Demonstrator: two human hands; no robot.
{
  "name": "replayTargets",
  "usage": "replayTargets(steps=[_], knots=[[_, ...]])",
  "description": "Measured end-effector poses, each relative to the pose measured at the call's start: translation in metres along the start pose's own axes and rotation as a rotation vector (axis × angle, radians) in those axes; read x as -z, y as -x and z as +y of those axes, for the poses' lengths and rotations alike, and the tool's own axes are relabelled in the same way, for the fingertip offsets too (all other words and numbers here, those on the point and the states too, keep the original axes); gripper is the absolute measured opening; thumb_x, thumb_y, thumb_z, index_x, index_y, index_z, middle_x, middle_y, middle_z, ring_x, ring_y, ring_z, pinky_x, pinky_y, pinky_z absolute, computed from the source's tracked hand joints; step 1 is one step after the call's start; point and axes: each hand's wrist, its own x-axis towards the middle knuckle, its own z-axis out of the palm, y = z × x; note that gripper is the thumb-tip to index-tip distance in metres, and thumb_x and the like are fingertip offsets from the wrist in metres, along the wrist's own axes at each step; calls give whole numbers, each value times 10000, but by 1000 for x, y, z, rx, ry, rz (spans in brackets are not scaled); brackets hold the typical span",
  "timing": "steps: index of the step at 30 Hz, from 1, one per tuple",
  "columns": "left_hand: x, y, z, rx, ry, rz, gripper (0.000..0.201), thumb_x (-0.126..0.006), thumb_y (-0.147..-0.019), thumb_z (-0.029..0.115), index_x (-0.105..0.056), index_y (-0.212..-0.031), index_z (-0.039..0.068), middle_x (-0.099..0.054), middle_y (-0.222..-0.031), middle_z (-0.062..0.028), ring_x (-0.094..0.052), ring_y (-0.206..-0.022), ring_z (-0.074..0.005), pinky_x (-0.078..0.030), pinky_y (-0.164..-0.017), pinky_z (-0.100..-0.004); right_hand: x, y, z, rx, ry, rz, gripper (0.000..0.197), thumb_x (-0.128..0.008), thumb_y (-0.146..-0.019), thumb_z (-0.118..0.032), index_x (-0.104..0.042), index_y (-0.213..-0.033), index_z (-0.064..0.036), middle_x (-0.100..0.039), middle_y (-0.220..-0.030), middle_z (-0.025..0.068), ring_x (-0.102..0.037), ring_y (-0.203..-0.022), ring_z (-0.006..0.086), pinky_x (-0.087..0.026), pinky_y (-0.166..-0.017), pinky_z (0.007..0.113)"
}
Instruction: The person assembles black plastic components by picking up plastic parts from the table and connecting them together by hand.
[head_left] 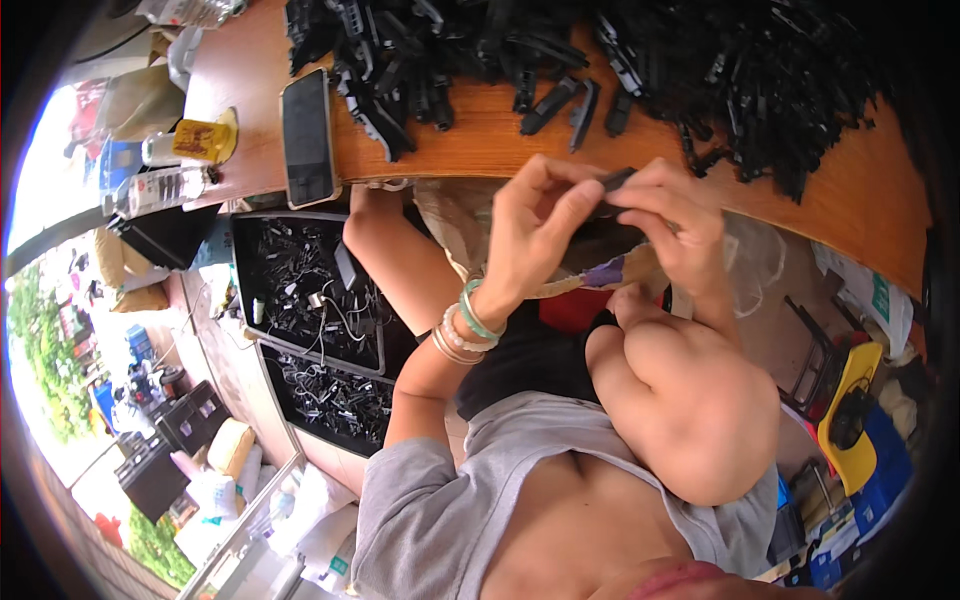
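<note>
L hand (535,225) n R hand (690,215), both grips pinching a small dark plastic piece (618,180) rn, at the brown wooden bench's (470,152) near edge. Black plastic parts (800,110) heaped on bench's far side. Yellow tub (203,141) at bench's left end has dark print, too blurry tbh.

- Strong daylight enters from the left, bleaching the view around the greenery (45,375) nearly to white.
- The tabletop (450,155) is well lit, with shade beneath its edge.
- Heaped black parts (790,90) merge into darkness at upper right.
- Fisheye distortion bends straight edges; the rim fades to black.
- Detail at far left looks soft.
</note>
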Motion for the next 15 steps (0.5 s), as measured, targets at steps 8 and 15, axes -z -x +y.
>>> replayTargets(steps=[8, 15], knots=[[3, -15, 6, 164, -191, -214, 326, -513, -959, 46, -539, -1250, -98, -666, -1061, -127, -648, -960, -144, -505, -874, -262, 9, 3, 2, 51, 155, 106, 251, -736, -687, 62, -655, -913, -12, -638, -786, 102, -591, -695, 251, -460, -629, 330], [4, 2, 1, -46, -514, -177, 330, -671, -836, 44, -602, -1145, -50, -693, -903, -154, -681, -736, -220, -531, -642, -292, -6, 15, 8, -11, 48, 175, 270, -750, -675, 56, -654, -916, -18, -645, -767, 99, -595, -672, 242, -460, -634, 315]])
